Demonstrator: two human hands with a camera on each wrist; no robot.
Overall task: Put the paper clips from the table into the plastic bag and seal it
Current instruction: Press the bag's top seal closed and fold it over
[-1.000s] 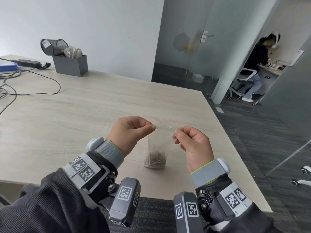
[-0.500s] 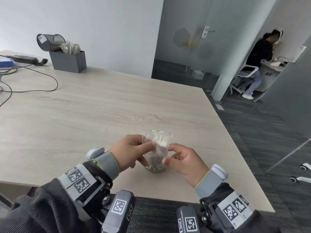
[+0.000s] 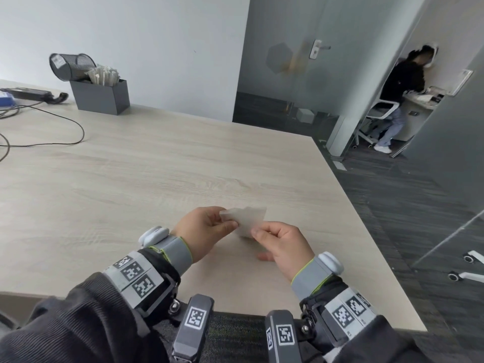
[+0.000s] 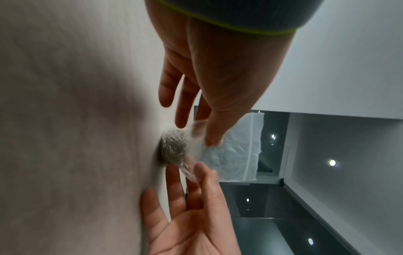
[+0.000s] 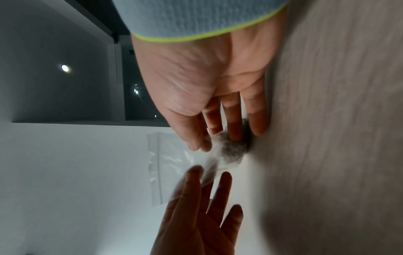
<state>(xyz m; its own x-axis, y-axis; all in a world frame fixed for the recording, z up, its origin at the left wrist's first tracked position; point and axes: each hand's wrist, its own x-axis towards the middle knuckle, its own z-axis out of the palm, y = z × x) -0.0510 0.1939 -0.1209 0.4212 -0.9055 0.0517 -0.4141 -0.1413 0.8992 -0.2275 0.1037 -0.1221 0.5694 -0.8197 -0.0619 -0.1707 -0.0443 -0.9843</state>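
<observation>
A small clear plastic bag point(image 3: 247, 220) stands between my hands near the table's point(image 3: 157, 179) front right, its zip strip point(image 5: 157, 165) tilted away from me. A clump of metal paper clips point(image 4: 173, 149) fills its bottom, which touches the tabletop. In the head view my hands hide the clips. My left hand point(image 3: 234, 224) pinches the bag's left side between thumb and forefinger. Just right of it, my right hand point(image 3: 255, 233) pinches the bag's near right side, its other fingers point(image 5: 235, 127) straight beside the clips point(image 5: 231, 151).
A grey box point(image 3: 102, 96) with a tipped mesh cup stands at the far left by the wall, with black cables point(image 3: 65, 124) trailing beside it. The table's right edge point(image 3: 366, 231) is close to my right hand. A person point(image 3: 400, 82) sits beyond the glass door.
My hands came down from holding the bag stretched by its top corners. They now pinch it lower and closer together, and the bag's bottom has sunk to the table.
</observation>
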